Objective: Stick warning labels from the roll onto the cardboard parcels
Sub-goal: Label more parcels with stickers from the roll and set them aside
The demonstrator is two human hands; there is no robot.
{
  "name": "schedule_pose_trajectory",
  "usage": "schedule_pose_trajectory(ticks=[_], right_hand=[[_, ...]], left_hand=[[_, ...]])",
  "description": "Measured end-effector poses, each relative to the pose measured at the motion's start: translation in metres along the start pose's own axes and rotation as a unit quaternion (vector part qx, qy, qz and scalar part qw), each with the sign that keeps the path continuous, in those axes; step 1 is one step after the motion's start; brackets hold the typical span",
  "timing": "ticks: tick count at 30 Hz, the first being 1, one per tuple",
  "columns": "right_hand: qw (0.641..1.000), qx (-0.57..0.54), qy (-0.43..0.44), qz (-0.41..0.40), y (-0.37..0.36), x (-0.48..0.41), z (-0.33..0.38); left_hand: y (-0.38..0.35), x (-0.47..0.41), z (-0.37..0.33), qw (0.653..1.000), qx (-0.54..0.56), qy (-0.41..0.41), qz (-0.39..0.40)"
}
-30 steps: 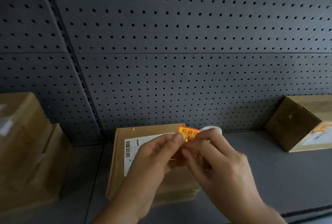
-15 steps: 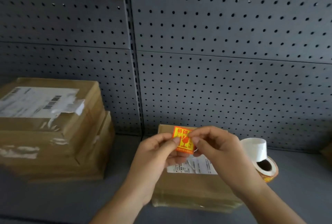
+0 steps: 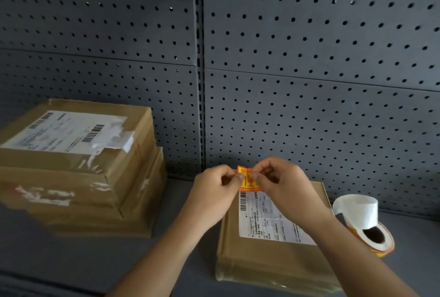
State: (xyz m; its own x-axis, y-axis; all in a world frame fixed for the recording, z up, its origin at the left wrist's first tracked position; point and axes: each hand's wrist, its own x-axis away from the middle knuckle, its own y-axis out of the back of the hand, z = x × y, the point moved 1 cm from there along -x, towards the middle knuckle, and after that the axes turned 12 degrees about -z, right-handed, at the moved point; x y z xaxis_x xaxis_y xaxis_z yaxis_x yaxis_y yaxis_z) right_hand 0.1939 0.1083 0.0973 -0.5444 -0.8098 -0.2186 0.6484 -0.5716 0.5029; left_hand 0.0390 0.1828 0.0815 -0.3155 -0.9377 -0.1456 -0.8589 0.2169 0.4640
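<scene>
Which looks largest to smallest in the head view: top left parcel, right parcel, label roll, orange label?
1. top left parcel and right parcel: alike; nearness to the camera leaves it unsure
2. label roll
3. orange label

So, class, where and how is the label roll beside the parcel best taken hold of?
Probably the label roll by its near right rim, from above: it lies flat, core hole upward, so the wall can be pinched. The loose backing strip crowds the far side.
</scene>
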Motion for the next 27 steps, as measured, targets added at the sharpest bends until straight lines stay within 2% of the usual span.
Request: schedule_pose_trajectory(ticks=[5,13,21,27], right_hand=[[0.997,0.071,0.02,0.006,-0.007,-0.007,-0.008],[0.981,0.153,0.121,-0.005,-0.018,-0.011,-0.013],[0.963,0.2,0.179,-0.029,-0.029,-0.011,-0.017],[0.965,0.206,0.162,-0.029,-0.029,-0.011,-0.019]], left_hand=[[-0.008,-0.009,0.006,0.993,-0.102,-0.058,-0.016],[-0.013,-0.013,0.009,0.967,-0.223,-0.116,-0.033],[-0.015,-0.017,0.009,0.95,-0.273,-0.143,-0.044],[-0.016,-0.014,0.017,0.956,-0.26,-0.122,-0.058]])
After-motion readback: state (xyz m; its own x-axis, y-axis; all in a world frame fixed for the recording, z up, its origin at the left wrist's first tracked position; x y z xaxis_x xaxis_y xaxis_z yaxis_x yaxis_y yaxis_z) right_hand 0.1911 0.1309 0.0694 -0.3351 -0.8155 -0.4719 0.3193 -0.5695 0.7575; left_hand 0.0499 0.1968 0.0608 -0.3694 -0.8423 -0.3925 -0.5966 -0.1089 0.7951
